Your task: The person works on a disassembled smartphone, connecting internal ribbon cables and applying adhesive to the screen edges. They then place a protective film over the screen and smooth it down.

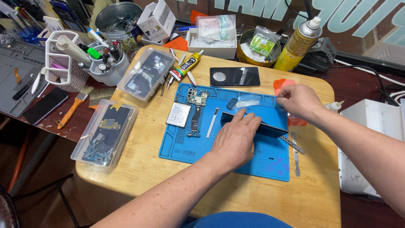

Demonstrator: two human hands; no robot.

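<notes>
The left hand (236, 141) lies flat, palm down, on a dark phone frame (270, 126) that rests across the middle of the blue work mat (270, 162). The fingers are spread and press on its near end, apparently so that the frame cannot slide. The right hand (300, 101) is at the frame's far end, near the mat's back edge, fingers curled narrow as if pinching something thin. What it grips is hidden behind the knuckles, possibly a film or the edge of the frame, so I cannot tell for sure.

The mat sits on a round-cornered wooden surface (139, 156) and keeps the small parts together on a non-slip bed. On its left part lie a green circuit board (197, 97), a flex strip (195, 120) and a white battery (179, 114), side by side and apart from the frame, within easy reach. A thin metal pry tool (212, 123) lies between them and the left hand. 2 more flat metal tools (296, 147) rest at the mat's right edge.

Beyond the mat lie a black back cover (235, 77) and a tube of glue (185, 66). 2 clear plastic boxes (105, 133) with phone parts sit at the left, lids shut, which keeps each set of parts separate. A spray can (298, 44) stands upright at the back.
</notes>
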